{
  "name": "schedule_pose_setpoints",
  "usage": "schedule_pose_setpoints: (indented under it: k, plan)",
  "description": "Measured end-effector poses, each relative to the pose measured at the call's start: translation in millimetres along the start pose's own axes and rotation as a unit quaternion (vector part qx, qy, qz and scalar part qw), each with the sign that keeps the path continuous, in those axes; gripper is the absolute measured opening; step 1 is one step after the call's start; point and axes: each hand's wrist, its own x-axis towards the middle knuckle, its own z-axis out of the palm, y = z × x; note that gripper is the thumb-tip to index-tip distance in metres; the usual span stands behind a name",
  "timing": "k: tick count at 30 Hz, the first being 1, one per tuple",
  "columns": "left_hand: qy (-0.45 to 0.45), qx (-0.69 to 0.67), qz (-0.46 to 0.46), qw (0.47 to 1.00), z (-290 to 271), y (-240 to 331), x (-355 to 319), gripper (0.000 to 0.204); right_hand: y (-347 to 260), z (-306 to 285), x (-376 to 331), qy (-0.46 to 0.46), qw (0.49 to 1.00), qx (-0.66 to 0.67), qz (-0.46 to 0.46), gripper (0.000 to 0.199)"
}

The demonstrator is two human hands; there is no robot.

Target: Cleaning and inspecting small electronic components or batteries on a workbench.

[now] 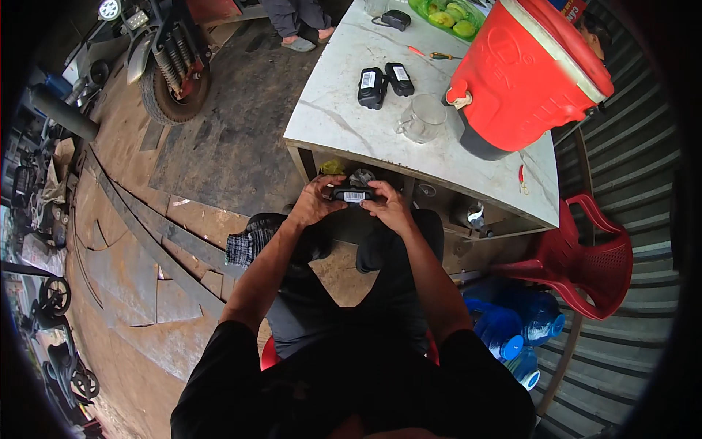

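Above my knees, in front of the table's near edge, I hold a small black box-shaped device (353, 195) with a white barcode label facing up. My left hand (316, 203) is closed on its left end, and my right hand (390, 208) grips its right end. On the white marbled table (329, 110) lie two similar labelled black devices (372, 88), side by side. A third dark device (395, 19) is farther back. The underside of the held one is hidden.
A clear glass mug (422, 119) and a big red drink cooler (512, 73) stand on the table, with a screwdriver (443, 56) and a green fruit basket (457, 18) behind. At right are a red plastic chair (585, 256) and blue water bottles (497, 329). A person's foot (298, 44) shows beyond.
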Motion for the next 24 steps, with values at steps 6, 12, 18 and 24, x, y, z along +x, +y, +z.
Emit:
schedule_pose_setpoints:
  k: [6, 12, 18, 24]
  plan:
    - [0.009, -0.147, -0.082, 0.986, -5, -26, -2, 0.050, -6, 8, -1, 0.039, 0.994, -0.074, -0.076, 0.051]
    - [-0.007, -0.199, -0.101, 0.975, -3, -18, -7, 0.042, -8, 10, -7, 0.054, 0.991, -0.095, -0.074, 0.045]
    - [0.007, -0.217, -0.048, 0.975, 1, -26, -3, 0.039, -4, 6, -2, -0.005, 0.999, -0.025, -0.040, 0.038]
    - [-0.025, -0.115, -0.047, 0.992, -1, -14, -6, 0.035, -18, 0, -3, -0.050, 0.993, 0.100, 0.047, 0.035]
